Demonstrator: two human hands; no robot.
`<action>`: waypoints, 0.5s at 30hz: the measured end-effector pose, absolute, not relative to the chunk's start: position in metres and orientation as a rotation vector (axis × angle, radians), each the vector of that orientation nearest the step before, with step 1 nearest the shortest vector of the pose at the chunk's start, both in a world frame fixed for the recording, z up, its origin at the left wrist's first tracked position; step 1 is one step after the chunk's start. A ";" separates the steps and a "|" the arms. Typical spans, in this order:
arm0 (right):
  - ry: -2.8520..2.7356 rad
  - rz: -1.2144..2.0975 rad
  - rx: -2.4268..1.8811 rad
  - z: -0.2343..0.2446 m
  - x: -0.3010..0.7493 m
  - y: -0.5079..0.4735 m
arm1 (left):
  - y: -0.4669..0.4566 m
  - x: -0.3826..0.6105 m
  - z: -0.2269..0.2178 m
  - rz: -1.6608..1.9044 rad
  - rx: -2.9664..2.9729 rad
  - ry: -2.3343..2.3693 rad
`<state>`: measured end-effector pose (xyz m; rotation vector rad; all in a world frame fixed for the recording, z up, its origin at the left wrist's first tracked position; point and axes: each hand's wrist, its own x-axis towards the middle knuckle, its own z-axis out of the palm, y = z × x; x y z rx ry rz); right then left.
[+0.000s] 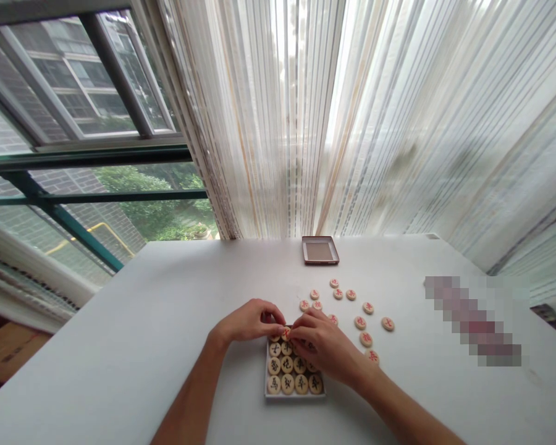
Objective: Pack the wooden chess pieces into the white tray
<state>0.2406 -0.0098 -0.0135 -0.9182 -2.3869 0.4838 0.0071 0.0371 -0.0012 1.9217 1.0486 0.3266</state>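
A small square box [269, 394] lies on the white table near me, filled with round wooden chess discs marked in black. My left hand [250, 321] curls over the box's far left corner, fingers bent and pinched at a disc there. My right hand [324, 347] lies across the box's right side, its fingertips pinching a red-marked disc [286, 334] at the far edge. Both hands meet at that disc. Several loose red-marked discs [360, 322] are scattered on the table beyond my right hand.
The box's lid [320, 250] lies open side up near the far edge of the table [167, 309]. Striped sheer curtains hang behind the table, with a window to the left. A blurred patch covers something at the right.
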 end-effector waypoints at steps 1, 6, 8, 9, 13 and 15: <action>-2.387 0.483 -0.920 -0.014 0.241 -0.010 | 0.037 0.007 -0.002 0.327 1.920 1.049; -2.389 0.481 -0.925 -0.016 0.241 -0.009 | 0.039 0.007 -0.006 0.343 1.918 1.043; -2.387 0.483 -0.930 -0.016 0.242 -0.009 | 0.039 0.006 -0.007 0.348 1.920 1.041; -2.386 0.483 -0.931 -0.016 0.242 -0.009 | 0.039 0.006 -0.007 0.347 1.921 1.041; -2.389 0.483 -0.923 -0.016 0.241 -0.009 | 0.039 0.007 -0.005 0.343 1.923 1.057; -2.385 0.489 -0.926 -0.016 0.241 -0.009 | 0.038 0.007 -0.005 0.348 1.924 1.056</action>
